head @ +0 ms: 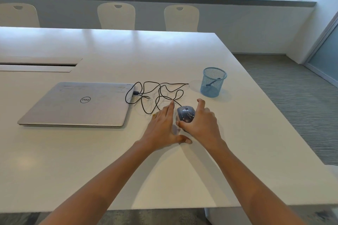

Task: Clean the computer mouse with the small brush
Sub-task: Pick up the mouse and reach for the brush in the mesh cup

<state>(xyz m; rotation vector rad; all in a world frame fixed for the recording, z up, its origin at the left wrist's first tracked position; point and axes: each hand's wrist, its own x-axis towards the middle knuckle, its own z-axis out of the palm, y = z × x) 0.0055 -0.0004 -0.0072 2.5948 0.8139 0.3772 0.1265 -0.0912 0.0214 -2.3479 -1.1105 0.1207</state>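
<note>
A dusty grey-blue computer mouse (186, 114) lies on the white table (109, 160), with its black cable (159, 93) looping away to the left. My right hand (203, 124) cups the mouse from the right, thumb against its near-left side and index finger raised. Just left of the mouse, my left hand (164, 126) rests flat on the table with fingers stretched out and nothing in it. A dark-handled small brush (212, 83) leans inside the blue mesh cup (213, 89) behind and to the right of the mouse.
A closed silver laptop (76, 104) lies to the left, the mouse cable plugged into its right side. The table's right edge (274, 107) is near the cup. White chairs (117, 15) stand along the far side, and a cable slot (38, 64) is at the far left.
</note>
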